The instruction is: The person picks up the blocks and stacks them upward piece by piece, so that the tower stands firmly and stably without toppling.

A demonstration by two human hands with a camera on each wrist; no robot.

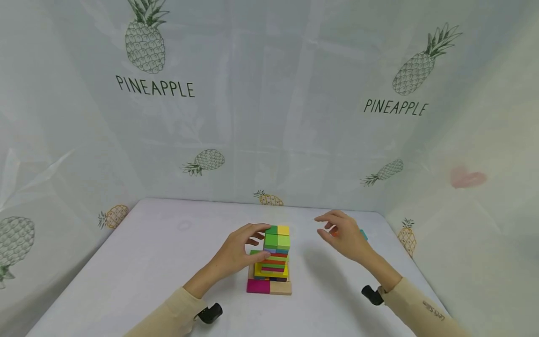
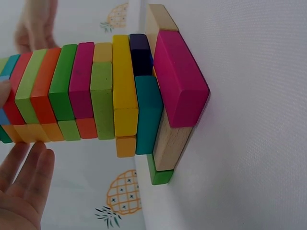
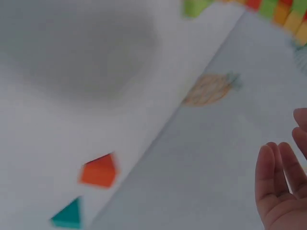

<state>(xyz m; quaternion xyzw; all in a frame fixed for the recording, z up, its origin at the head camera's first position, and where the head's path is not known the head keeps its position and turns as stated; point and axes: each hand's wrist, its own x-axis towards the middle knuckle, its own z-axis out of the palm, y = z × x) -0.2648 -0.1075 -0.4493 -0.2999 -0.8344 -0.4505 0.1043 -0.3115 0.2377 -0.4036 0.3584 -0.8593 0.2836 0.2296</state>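
A tower of coloured wooden blocks (image 1: 276, 269) stands upright on the table, with green and yellow blocks at its top. Beside its upper left is my left hand (image 1: 237, 248), the thumb on the front face and a fingertip at the top edge. Straight fingers (image 2: 36, 172) of this hand lie by the tower's side in the left wrist view. My right hand (image 1: 343, 236) hovers right of the tower, empty, with fingers loosely bent. In the right wrist view its fingers (image 3: 271, 167) are apart from the blocks.
On the table's far right lie an orange block (image 3: 100, 171) and a teal triangular block (image 3: 69, 214), mostly behind my right hand in the head view. A white table (image 1: 177, 262) bears everything. A pineapple-printed cloth (image 1: 269, 117) hangs behind and at the sides.
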